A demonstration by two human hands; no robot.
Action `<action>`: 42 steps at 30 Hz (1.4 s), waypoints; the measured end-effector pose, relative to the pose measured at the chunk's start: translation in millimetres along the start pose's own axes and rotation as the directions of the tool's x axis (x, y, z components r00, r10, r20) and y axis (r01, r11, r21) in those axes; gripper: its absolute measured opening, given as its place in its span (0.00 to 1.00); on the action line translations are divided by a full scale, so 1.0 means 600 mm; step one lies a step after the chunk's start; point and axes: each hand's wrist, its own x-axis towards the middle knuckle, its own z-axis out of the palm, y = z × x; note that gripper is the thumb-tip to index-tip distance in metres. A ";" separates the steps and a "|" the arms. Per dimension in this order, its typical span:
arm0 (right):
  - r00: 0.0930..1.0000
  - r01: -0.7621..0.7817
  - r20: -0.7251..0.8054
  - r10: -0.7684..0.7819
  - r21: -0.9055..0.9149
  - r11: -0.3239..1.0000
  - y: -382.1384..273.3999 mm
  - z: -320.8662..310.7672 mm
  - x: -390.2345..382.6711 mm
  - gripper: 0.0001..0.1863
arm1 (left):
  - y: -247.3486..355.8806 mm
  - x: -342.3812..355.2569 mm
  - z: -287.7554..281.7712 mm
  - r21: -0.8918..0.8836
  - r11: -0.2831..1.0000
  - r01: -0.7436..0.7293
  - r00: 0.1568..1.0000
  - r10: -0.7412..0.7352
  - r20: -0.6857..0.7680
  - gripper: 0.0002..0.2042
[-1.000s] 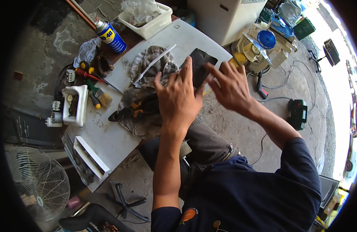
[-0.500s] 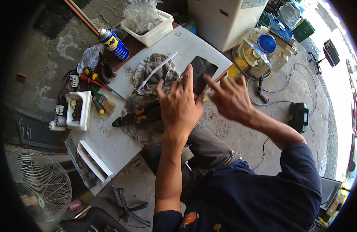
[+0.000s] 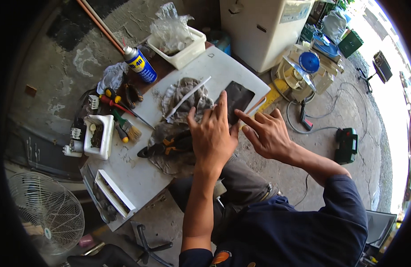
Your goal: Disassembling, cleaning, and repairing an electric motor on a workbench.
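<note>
A black flat rectangular piece (image 3: 240, 95), its kind unclear, lies at the right part of the white panel's (image 3: 230, 66) top. My left hand (image 3: 214, 140) has its fingers spread, the index along the piece's left edge and the thumb near its lower end. From the right, my right hand (image 3: 270, 137) reaches in with fingers apart, its index fingertip at the piece's lower right edge. Left of my left hand are a dirty rag (image 3: 187, 91) with a white stick (image 3: 187, 99) across it, and black-and-orange pliers (image 3: 167, 147).
A blue spray can (image 3: 142, 66), a white tub (image 3: 194, 46) with a plastic bag, a paintbrush (image 3: 130, 129), a red screwdriver (image 3: 113, 103) and a small white box (image 3: 106, 141) line the left side. A fan (image 3: 47, 218) stands lower left, a pressure-washer gun (image 3: 305, 119) lies right.
My right index finger, blurred before over the black piece, has come down to its lower right edge. The view has shifted slightly, and my left hand keeps its place beside the piece.
</note>
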 end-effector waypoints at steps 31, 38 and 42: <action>0.883 -0.312 -0.006 0.470 0.741 0.595 0.054 -0.003 0.048 0.18 | -0.008 0.002 0.009 -0.103 0.994 0.037 0.999 -0.034 0.023 0.43; 0.900 -0.289 -0.205 0.386 0.385 0.877 0.046 0.002 0.072 0.13 | -0.008 -0.001 0.009 -0.084 0.996 -0.027 0.998 0.021 -0.067 0.43; 0.916 -0.261 -0.231 0.329 0.282 0.923 0.040 0.021 0.088 0.12 | -0.002 0.001 0.007 -0.049 0.999 0.013 0.999 -0.015 -0.041 0.43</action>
